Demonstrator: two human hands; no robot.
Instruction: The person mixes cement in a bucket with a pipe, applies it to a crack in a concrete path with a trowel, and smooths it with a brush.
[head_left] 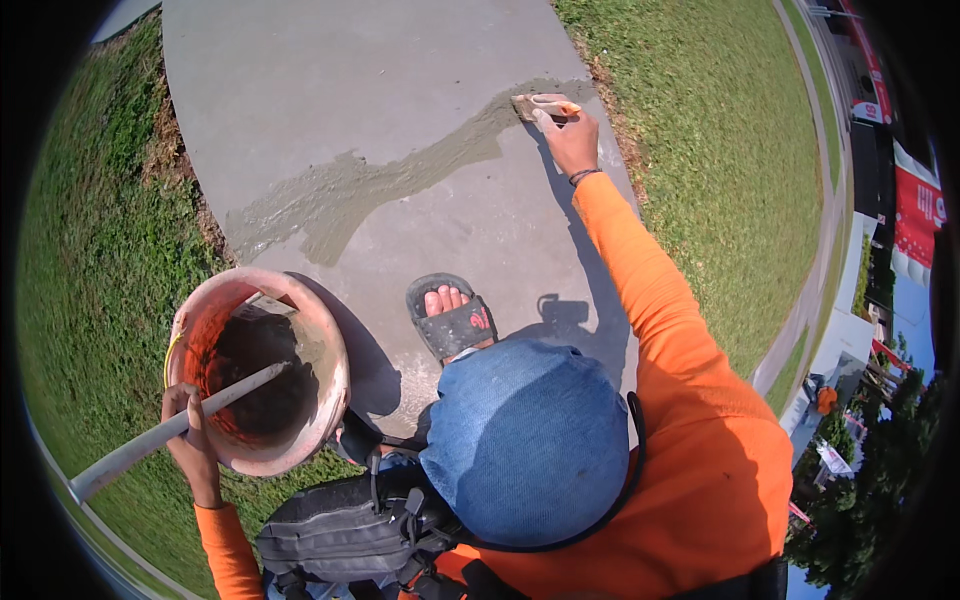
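Observation:
My right hand [570, 138] is stretched far forward. It is closed on a flat brush [524, 107] with some orange at its handle end, and the brush touches the right end of a wet grey cement streak [385, 178]. That streak runs across the concrete path [440, 70]. At the left, my left hand [192, 450] is closed round a long pale pole [140, 455] at the rim of a bucket [335, 345]. The pole's other end reaches into the bucket, over a dark grey mix [262, 365]. The bucket is pale and stained outside and orange inside.
Grass borders the path on the left [100, 240] and right [720, 130]. My sandalled foot [450, 312] stands on the concrete behind the streak. My denim knee [530, 440] and a black bag [345, 525] fill the near area. Red and white banners [915, 210] appear far right.

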